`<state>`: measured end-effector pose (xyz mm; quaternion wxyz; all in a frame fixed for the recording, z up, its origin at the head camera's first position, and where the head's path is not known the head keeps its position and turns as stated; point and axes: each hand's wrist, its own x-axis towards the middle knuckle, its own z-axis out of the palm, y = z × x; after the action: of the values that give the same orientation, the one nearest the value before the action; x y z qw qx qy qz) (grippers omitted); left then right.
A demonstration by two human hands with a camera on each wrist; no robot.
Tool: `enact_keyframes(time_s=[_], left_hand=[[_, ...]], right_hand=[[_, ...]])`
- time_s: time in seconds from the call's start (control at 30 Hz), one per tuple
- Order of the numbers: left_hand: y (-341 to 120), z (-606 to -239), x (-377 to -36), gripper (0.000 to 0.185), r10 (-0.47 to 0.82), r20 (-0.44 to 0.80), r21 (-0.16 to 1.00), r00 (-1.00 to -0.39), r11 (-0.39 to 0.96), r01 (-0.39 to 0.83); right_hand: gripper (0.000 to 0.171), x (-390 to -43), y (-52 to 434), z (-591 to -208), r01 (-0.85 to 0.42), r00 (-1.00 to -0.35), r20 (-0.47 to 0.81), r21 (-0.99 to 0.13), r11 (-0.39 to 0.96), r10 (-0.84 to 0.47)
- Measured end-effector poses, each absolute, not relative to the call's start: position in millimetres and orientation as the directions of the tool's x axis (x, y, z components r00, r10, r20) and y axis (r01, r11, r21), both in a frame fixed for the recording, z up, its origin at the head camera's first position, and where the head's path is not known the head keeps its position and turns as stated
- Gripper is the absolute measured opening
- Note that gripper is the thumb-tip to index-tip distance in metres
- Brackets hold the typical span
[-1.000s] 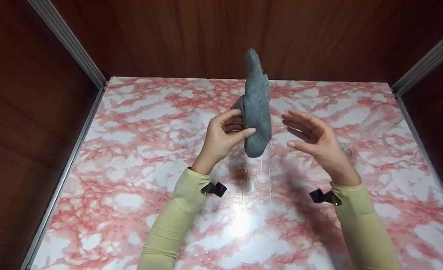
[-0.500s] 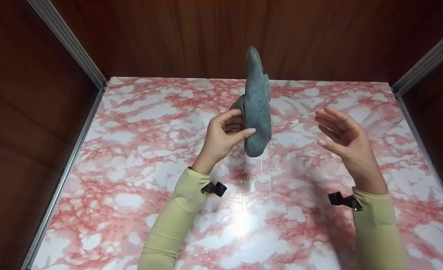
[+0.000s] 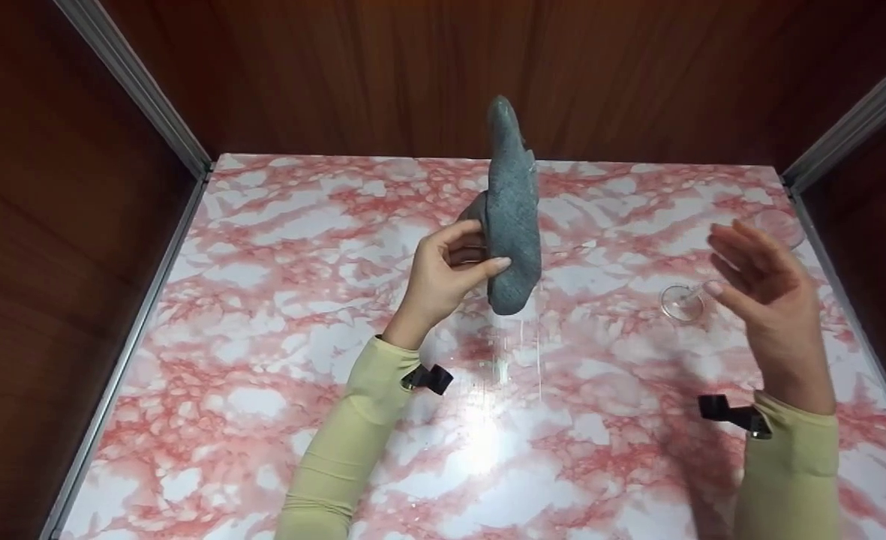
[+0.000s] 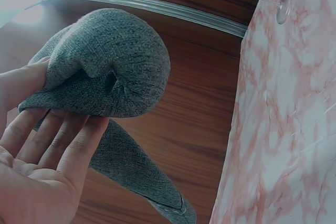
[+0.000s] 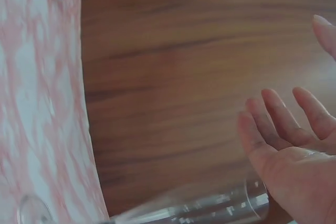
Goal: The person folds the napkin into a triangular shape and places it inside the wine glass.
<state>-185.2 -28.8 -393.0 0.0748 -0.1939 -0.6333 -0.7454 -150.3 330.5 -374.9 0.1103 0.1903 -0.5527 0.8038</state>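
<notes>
The person's left hand (image 3: 443, 281) holds a grey knitted cloth (image 3: 512, 225) up in the air, above the middle of the pink marbled table (image 3: 277, 300). Thumb and fingers curl round its bunched lower part, and in the left wrist view the fabric bulges into a rounded wad over the fingertips (image 4: 79, 129). The rest of the cloth stands upward from the grip, towards the wooden back wall (image 3: 382, 75).

To the right of the cloth, well apart from it, a clear stemmed glass (image 3: 720, 281) lies on its side on the table, its round foot (image 3: 681, 303) pointing towards the cloth and its bowl towards the table's right edge. The right hand (image 3: 761, 289) hovers just over this glass with fingers straight and spread, gripping nothing; its thumb seems close to the stem, though I cannot tell whether it touches.

By the look of it, this is the pick-up stage of wiping the glass: cloth ready, glass not yet in hand. The next move would call for a gentle closing of the fingers round the bowl or stem, since the glass is smooth, could roll and looks fragile.
</notes>
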Motion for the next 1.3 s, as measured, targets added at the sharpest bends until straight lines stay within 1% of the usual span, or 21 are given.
enact_keyframes(time_s=[0.13,0.23,0.37,0.5,0.6,0.63,0.83,0.87,1.1,1.3], left_hand=[[-29,-394,-185,0.037,0.139,0.390,0.913,-0.910,-0.189,0.363],[-28,-395,-185,0.037,0.145,0.394,0.911,-0.907,-0.189,0.366],[-28,-379,-178,0.036,0.148,0.385,0.916,-0.911,-0.185,0.357],[-28,-368,-172,0.035,0.145,0.379,0.918,-0.914,-0.185,0.351],[-28,-368,-172,0.035,0.144,0.380,0.917,-0.914,-0.191,0.351],[-28,-368,-172,0.035,0.144,0.379,0.917,-0.914,-0.193,0.350],[-28,-369,-172,0.035,0.140,0.375,0.917,-0.916,-0.199,0.346],[-28,-369,-171,0.035,0.139,0.374,0.917,-0.917,-0.200,0.345],[-28,-369,-171,0.035,0.142,0.376,0.915,-0.916,-0.210,0.343],[-28,-369,-171,0.035,0.151,0.374,0.916,-0.915,-0.213,0.339]], right_hand=[[0.064,-148,339,-371,-0.441,-0.892,0.444,-0.806,-0.395,0.088],[0.062,-147,346,-368,-0.496,-0.868,0.458,-0.769,-0.403,0.192],[0.060,-147,355,-368,-0.547,-0.834,0.446,-0.739,-0.392,0.324],[0.059,-148,363,-372,-0.575,-0.807,0.427,-0.726,-0.378,0.407],[0.058,-148,369,-376,-0.586,-0.793,0.422,-0.727,-0.359,0.439],[0.058,-149,371,-378,-0.591,-0.786,0.431,-0.735,-0.332,0.443],[0.059,-151,381,-387,-0.569,-0.783,0.397,-0.768,-0.294,0.478],[0.060,-152,382,-388,-0.559,-0.789,0.377,-0.767,-0.314,0.486],[0.065,-162,383,-400,-0.520,-0.807,0.322,-0.786,-0.335,0.496],[0.066,-170,383,-409,-0.486,-0.815,0.278,-0.806,-0.338,0.508]])
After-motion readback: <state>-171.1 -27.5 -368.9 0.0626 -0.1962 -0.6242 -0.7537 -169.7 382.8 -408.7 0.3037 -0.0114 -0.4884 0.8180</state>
